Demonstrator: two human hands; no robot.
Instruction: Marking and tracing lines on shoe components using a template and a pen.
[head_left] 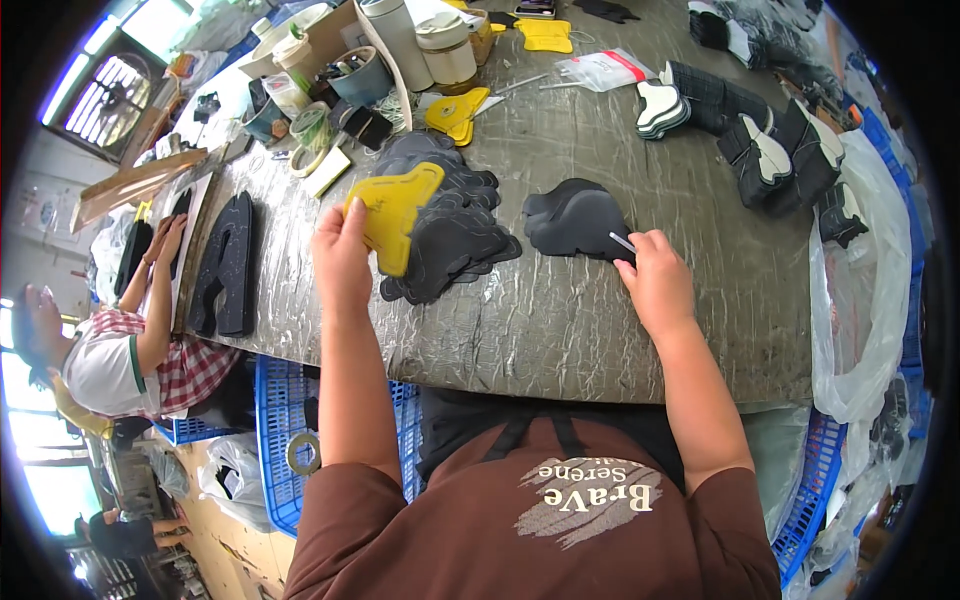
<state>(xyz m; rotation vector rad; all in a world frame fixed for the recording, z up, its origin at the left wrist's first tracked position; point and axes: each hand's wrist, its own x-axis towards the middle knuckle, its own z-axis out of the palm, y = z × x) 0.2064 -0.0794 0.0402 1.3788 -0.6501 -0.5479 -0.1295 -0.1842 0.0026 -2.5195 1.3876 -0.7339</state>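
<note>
Two hands: both yours, both busy on the grey worktable (560, 330).
Left hand (340, 248): fingers closed on the edge of a yellow template (398, 212); you hold it tilted, lower end over the dark stack.
Yellow template: flat card-like pattern piece, lobed outline, raised just above the pile of black cut pieces (450, 235).
Pile of black cut pieces: scalloped-edged leather-like shapes fanned out, centre of the table, just right of your left hand.
Right hand (655, 275): fingers pinched on a thin silver pen (623, 241); tip rests on the single black piece (575, 222).
Single black piece: lies flat, just beside the pile, apart from it by a narrow strip of table.
Worktable: grey, crinkled foil-like surface, curved near edge at your waist.
Far left of table: second yellow template (457, 112), rolls of tape (310, 128), cups and tubs (362, 75), a white flask (398, 40), a lidded jar (450, 50).
Far middle: third yellow piece (545, 35), clear plastic bag (605, 68).
Far right: stacks of black-and-white cut parts (770, 150), well apart from your hands.
Right edge: clear plastic sheeting (865, 290) hanging over the table rim.
Left side: flat black soles-like pieces on a board (225, 262); another person (130, 350) in a checked top works there, hand on that board.
Below table: blue plastic crates (275, 420), a tape roll (303, 452) hanging on one.
</note>
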